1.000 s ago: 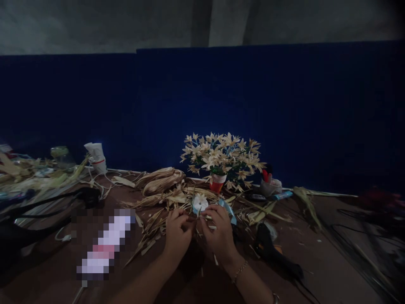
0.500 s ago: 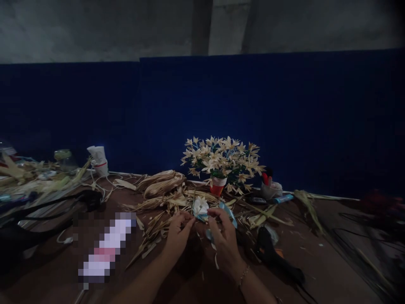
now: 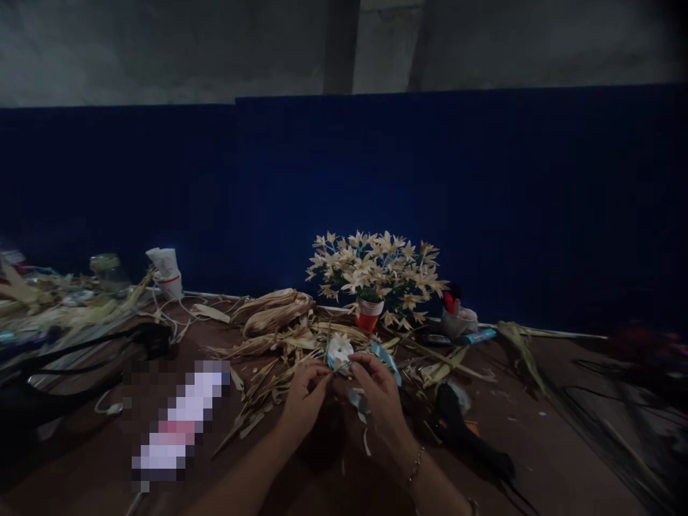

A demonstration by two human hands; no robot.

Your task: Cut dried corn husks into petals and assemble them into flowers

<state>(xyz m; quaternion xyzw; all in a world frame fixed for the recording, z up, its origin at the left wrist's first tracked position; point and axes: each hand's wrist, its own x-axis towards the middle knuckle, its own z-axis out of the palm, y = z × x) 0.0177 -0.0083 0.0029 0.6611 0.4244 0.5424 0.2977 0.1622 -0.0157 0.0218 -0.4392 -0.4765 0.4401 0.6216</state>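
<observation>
My left hand (image 3: 307,394) and my right hand (image 3: 379,390) are close together over the middle of the table. Thumb and fingers of each are drawn into a pinch, and a thin thing seems to run between the fingertips, too small and dark to name. Just behind the fingertips is a white spool (image 3: 340,349) with light blue ribbon (image 3: 387,362) about it. Past the spool, cream-coloured flowers (image 3: 376,261) with pointed petals stand in a red cup (image 3: 368,315). Dry corn husks (image 3: 279,312) lie behind and left of my hands.
On the right lies a black glue gun (image 3: 456,423) with its cord. A blurred-out white and pink strip (image 3: 183,423) is at left, near a black strap-like item (image 3: 80,358). Husk scraps, a jar (image 3: 107,269) and a white wrapped bundle (image 3: 166,272) line the back left. A blue partition (image 3: 269,193) stands behind.
My right hand's fingers have closed toward my left fingertips into a pinch. The spool behind them now shows its round face with a centre hole. The view has shifted very slightly.
</observation>
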